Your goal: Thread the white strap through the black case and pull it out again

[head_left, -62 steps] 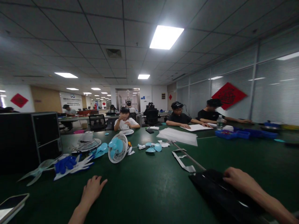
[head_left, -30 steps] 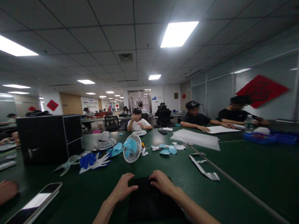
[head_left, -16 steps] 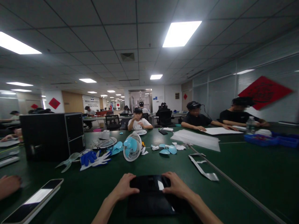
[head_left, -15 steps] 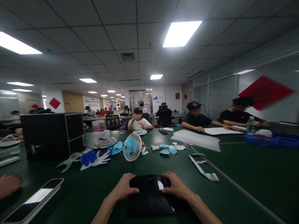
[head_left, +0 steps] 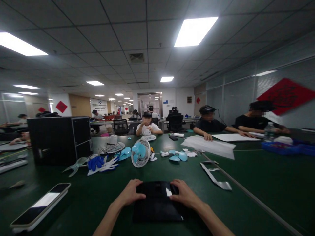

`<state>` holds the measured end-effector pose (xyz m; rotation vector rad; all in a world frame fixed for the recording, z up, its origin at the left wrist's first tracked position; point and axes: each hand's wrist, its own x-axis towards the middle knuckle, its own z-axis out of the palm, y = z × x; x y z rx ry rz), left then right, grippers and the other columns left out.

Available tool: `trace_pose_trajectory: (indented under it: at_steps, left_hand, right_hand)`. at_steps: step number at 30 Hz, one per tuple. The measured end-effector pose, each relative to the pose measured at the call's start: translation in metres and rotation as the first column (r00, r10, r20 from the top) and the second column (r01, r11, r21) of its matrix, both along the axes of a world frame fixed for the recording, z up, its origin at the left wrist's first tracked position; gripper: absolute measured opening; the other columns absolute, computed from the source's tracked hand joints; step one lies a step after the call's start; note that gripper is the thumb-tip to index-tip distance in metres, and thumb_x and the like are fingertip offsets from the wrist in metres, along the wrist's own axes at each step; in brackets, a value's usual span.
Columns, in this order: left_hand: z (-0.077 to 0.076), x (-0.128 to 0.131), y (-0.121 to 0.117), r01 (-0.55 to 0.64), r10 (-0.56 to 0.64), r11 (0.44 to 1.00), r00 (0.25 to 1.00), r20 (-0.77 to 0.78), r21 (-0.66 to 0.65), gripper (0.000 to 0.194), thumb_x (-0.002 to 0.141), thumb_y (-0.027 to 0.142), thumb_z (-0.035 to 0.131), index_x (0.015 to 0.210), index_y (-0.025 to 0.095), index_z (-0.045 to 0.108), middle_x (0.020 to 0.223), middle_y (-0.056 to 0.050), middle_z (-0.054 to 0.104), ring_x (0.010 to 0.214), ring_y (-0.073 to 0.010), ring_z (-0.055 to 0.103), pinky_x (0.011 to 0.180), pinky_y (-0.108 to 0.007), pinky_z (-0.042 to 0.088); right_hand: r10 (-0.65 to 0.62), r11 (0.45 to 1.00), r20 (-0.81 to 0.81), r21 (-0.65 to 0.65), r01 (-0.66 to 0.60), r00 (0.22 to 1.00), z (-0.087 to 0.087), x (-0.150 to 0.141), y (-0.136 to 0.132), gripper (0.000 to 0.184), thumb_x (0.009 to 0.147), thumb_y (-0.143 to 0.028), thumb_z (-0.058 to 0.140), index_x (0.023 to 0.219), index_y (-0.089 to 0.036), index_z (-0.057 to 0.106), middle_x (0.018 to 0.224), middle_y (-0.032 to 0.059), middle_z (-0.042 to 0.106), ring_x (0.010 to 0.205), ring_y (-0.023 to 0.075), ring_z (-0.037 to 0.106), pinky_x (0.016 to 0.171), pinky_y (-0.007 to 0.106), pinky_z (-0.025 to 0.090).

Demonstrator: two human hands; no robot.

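Observation:
A glossy black panel (head_left: pixel 157 208) lies low over the table right in front of me, with a raised band along its far side and a white reflection near its right end. My left hand (head_left: pixel 131 193) is closed on its far left corner, thumb on the near face and fingers over the edge. On the far right corner, my right hand (head_left: pixel 184 194) grips in the same way. Whether the panel's underside rests on the green table (head_left: pixel 98 209) I cannot tell.
A phone (head_left: pixel 41 206) lies left. Beyond are blue-and-white gloves (head_left: pixel 102 165), a small fan (head_left: pixel 141 152), loose fan blades (head_left: pixel 177 155) and a black computer case (head_left: pixel 59 141). A metal rod (head_left: pixel 248 193) and silver strip (head_left: pixel 215 177) lie right. Several people sit around.
The black panel came from the right to the middle, and my left hand joined my right on it. Since half a second ago the grip is unchanged; a hand at far left has drawn away.

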<state>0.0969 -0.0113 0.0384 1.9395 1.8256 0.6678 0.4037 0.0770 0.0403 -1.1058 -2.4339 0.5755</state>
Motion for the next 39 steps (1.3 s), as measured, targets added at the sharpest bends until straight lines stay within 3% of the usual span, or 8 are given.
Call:
trace_pose_trajectory:
  at_steps: [11,15,20,28,32,39]
  left_hand:
    - [0.007,0.004,-0.007,0.0,0.0,1.0,1.0,0.007,-0.009,0.082,0.065,0.063,0.066,0.132,0.019,0.052,0.135,-0.009,0.051,0.124,-0.0266,0.046,0.106,-0.033,0.035]
    - [0.007,0.005,-0.008,-0.008,0.008,1.0,1.0,0.008,-0.01,0.081,0.066,0.062,0.066,0.133,0.02,0.051,0.137,-0.009,0.051,0.125,-0.0268,0.046,0.106,-0.033,0.035]
    - [0.002,0.002,-0.005,-0.025,0.025,0.999,0.999,0.025,-0.023,0.081,0.065,0.061,0.067,0.133,0.02,0.051,0.139,-0.009,0.049,0.126,-0.0272,0.045,0.107,-0.034,0.035]
    - [-0.004,-0.001,-0.001,0.007,-0.007,1.0,1.0,0.024,-0.003,0.082,0.065,0.06,0.067,0.133,0.017,0.051,0.139,-0.011,0.049,0.127,-0.0283,0.044,0.109,-0.036,0.033]
    - [-0.001,0.0,-0.002,-0.011,0.012,0.999,1.0,0.017,-0.036,0.085,0.065,0.061,0.066,0.135,0.016,0.049,0.141,-0.011,0.047,0.129,-0.029,0.043,0.109,-0.037,0.034]
    - [-0.004,-0.003,0.0,-0.009,0.009,1.0,1.0,0.022,-0.02,0.084,0.065,0.062,0.066,0.134,0.018,0.05,0.14,-0.011,0.048,0.128,-0.0286,0.044,0.109,-0.036,0.034]
  right_hand:
    - [0.001,1.0,-0.008,-0.014,-0.001,1.0,0.001,0.004,0.001,0.066,0.068,-0.044,0.071,0.126,-0.014,0.059,0.138,0.0146,0.051,0.127,0.0285,0.045,0.108,0.036,0.033]
    - [-0.114,0.992,-0.081,0.048,0.119,0.99,0.006,0.013,0.012,0.06,0.077,-0.046,0.062,0.128,-0.014,0.057,0.136,0.014,0.052,0.126,0.027,0.047,0.108,0.036,0.033]
    - [-0.356,0.918,-0.014,0.181,0.352,0.934,0.013,0.045,0.036,0.043,0.082,-0.036,0.056,0.119,-0.014,0.061,0.119,0.0138,0.062,0.113,0.0268,0.056,0.1,0.036,0.04]
    - [-0.634,0.743,0.129,0.378,0.553,0.763,0.009,0.133,0.052,0.032,0.084,-0.03,0.056,0.112,-0.014,0.059,0.115,0.0171,0.058,0.106,0.0295,0.057,0.085,0.036,0.045]
    - [-0.652,0.746,0.184,0.329,0.579,0.736,-0.002,0.15,0.053,0.033,0.086,-0.037,0.056,0.108,-0.013,0.06,0.108,0.0171,0.059,0.098,0.0289,0.061,0.076,0.034,0.047]
    - [-0.658,0.745,0.213,0.323,0.583,0.723,-0.006,0.151,0.058,0.02,0.09,-0.025,0.049,0.098,-0.015,0.064,0.103,0.0151,0.063,0.094,0.0269,0.064,0.072,0.032,0.045]
